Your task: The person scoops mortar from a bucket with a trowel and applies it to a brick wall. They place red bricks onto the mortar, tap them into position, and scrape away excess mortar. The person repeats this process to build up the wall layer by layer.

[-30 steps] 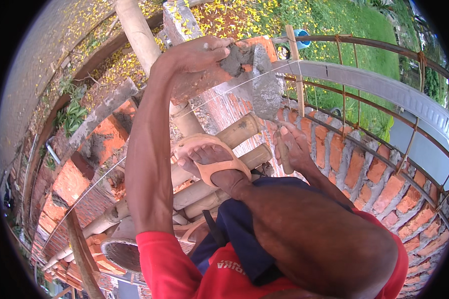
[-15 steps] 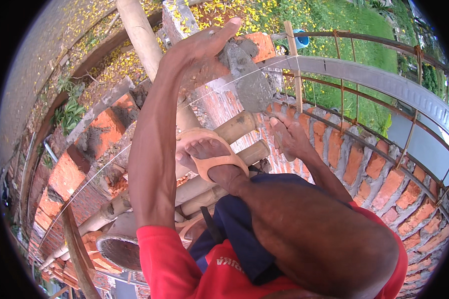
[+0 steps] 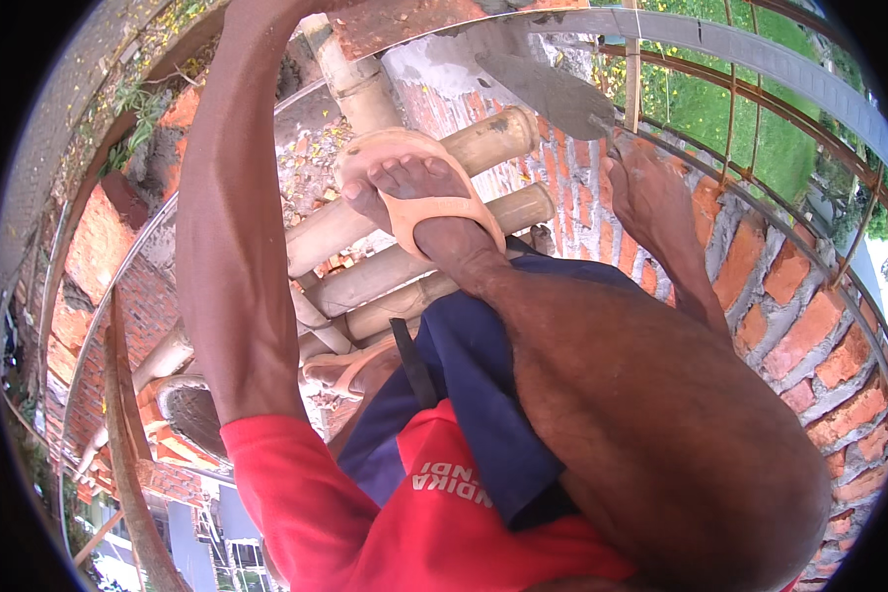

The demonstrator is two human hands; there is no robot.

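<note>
At the upper right of centre, my right hand is closed around a trowel. Its grey, mortar-smeared blade points up and left over the brick wall. My left arm, in a red sleeve, reaches up to the top edge. The fingers of that hand are cut off. Beside its wrist, a reddish brick extends along the top edge over a bamboo pole; whether the fingers grip it is hidden. Grey mortar coats part of the wall below the brick.
My sandalled foot rests on bamboo poles. A wooden upright and metal bars stand at the right, beside a curved brick wall. A round bucket-like container sits at lower left, near a wooden pole.
The view has shifted, so my foot and the wall appear higher. My left hand has slid past the top edge. The trowel has moved rightward with my right hand, its blade now more level.
</note>
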